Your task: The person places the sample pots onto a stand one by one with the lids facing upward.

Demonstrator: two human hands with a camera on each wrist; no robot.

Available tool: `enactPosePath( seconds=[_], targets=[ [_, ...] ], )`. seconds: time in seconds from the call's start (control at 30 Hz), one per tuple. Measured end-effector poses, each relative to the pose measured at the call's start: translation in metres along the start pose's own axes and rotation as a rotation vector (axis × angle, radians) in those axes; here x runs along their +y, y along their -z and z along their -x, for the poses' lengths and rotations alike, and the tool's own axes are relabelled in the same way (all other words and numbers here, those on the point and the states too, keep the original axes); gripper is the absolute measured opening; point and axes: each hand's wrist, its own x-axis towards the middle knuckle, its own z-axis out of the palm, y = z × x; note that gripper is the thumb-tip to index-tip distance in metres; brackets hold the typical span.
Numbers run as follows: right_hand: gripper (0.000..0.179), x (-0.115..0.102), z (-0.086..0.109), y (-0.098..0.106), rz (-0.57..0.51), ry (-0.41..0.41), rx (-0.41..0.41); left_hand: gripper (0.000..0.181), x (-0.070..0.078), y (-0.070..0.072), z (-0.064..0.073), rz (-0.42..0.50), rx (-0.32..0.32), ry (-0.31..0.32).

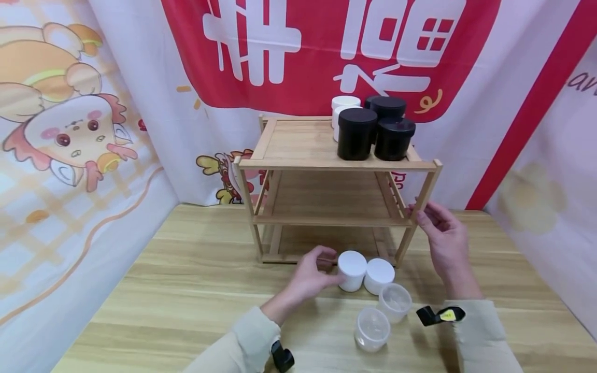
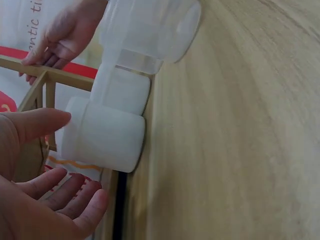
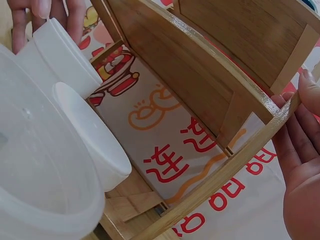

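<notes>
A white lidded jar [image 1: 352, 274] stands on the table before the wooden shelf [image 1: 303, 142], beside a second white jar [image 1: 379, 277]. My left hand [image 1: 310, 280] is spread around the left side of the first jar. In the left wrist view its thumb [image 2: 47, 122] reaches the lid while the other fingers are parted and stay off the jar's side. At the shelf's right front post, my right hand [image 1: 445, 238] grips the wood, thumb on one side and fingers [image 3: 295, 135] on the other.
Two translucent jars [image 1: 372, 329] stand on the table [image 1: 196, 305] nearer to me. On the shelf's top board are several black jars [image 1: 356, 135] and two white jars [image 1: 345, 101]. Printed cloth [image 1: 140, 52] hangs around the table's back and sides.
</notes>
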Motion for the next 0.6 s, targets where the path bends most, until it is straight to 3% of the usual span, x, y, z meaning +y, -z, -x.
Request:
enactPosePath(
  seconds=[0.23, 0.6],
  targets=[
    [0.041, 0.001, 0.003, 0.000, -0.033, -0.006, 0.049, 0.067, -0.008, -0.009, -0.002, 0.022, -0.010, 0.014],
    [0.042, 0.001, 0.002, -0.006, -0.056, 0.012, 0.022, 0.072, -0.013, -0.014, -0.002, 0.048, 0.022, 0.035]
  ],
)
